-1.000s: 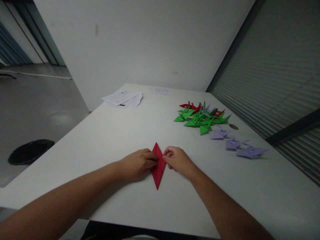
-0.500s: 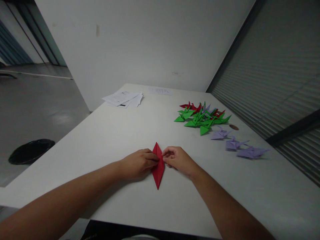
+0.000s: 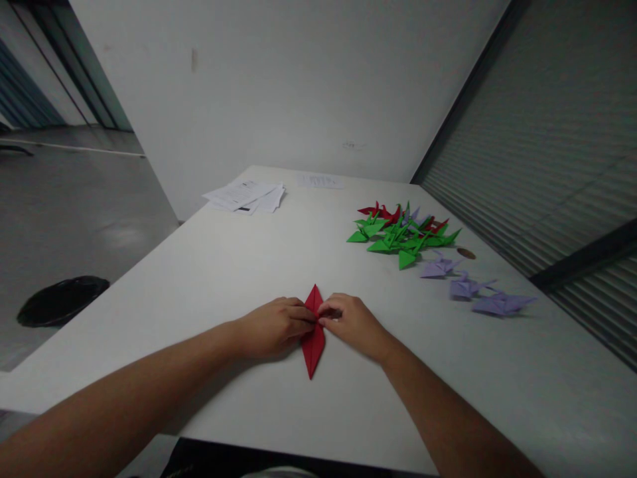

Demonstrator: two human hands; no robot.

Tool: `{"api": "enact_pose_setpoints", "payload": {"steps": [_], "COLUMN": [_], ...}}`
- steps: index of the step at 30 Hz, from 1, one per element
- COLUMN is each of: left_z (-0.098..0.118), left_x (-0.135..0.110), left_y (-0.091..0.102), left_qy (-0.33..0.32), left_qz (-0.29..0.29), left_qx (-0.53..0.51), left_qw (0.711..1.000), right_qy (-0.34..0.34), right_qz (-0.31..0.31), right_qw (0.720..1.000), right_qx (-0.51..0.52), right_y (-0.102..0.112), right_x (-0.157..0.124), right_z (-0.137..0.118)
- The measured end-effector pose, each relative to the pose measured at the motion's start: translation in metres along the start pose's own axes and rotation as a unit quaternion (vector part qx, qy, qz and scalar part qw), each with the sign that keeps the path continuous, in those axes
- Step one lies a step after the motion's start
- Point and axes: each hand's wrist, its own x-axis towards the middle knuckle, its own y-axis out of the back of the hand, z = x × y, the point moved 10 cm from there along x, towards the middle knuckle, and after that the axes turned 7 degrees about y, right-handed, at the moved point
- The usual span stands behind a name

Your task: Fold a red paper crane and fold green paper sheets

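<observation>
A red folded origami paper (image 3: 312, 348), shaped like a long diamond, lies on the white table (image 3: 239, 405) in front of me. From the left side, my left hand (image 3: 279, 325) presses its fingers onto the middle of the paper. My right hand (image 3: 351, 320) pinches the paper's right edge near the centre between thumb and fingers. The fingertips of both hands almost meet there and cover the middle of the paper. Its upper and lower points stick out beyond my fingers.
Several green, red and purple paper cranes (image 3: 398, 236) are heaped at the right. Nearer stand purple cranes (image 3: 500, 303), with a brown oval disc (image 3: 466, 253) beside them. Printed sheets (image 3: 243, 196) lie at the far left. A black-lined bin (image 3: 62, 302) stands on the floor; window blinds (image 3: 557, 126) run along the right.
My right hand has moved slightly left and now pinches the paper's right edge. The paper has turned slightly, its top point shifting right and its bottom point left. My left hand stays put.
</observation>
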Motion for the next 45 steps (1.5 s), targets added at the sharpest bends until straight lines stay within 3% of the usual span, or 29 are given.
{"api": "enact_pose_setpoints", "payload": {"steps": [7,15,18,29,36,45], "left_z": [-0.004,-0.034,-0.042,-0.040,-0.038,-0.022], "left_x": [-0.002,-0.013,-0.016,-0.017,-0.014,-0.012], "left_y": [0.006,0.025,0.025,0.021,0.021,0.017], "left_qy": [0.015,0.106,0.126,0.106,0.107,0.036], "left_qz": [0.021,0.047,0.029,0.049,0.059,0.045], "left_qx": [-0.049,-0.041,-0.019,-0.105,-0.121,-0.114], "left_qw": [0.998,0.992,0.991,0.988,0.985,0.992], "right_qy": [0.071,0.105,0.114,0.127,0.169,0.169], "right_qz": [-0.044,-0.085,-0.089,-0.050,-0.084,-0.085], "right_qw": [0.994,0.983,0.980,0.986,0.974,0.974], "right_qx": [-0.067,-0.126,-0.134,-0.100,-0.122,-0.125], "right_y": [-0.006,-0.011,-0.013,-0.008,-0.019,-0.018], "right_x": [-0.003,-0.007,-0.008,-0.007,-0.009,-0.007], "right_z": [-0.012,-0.019,-0.020,-0.021,-0.024,-0.025]}}
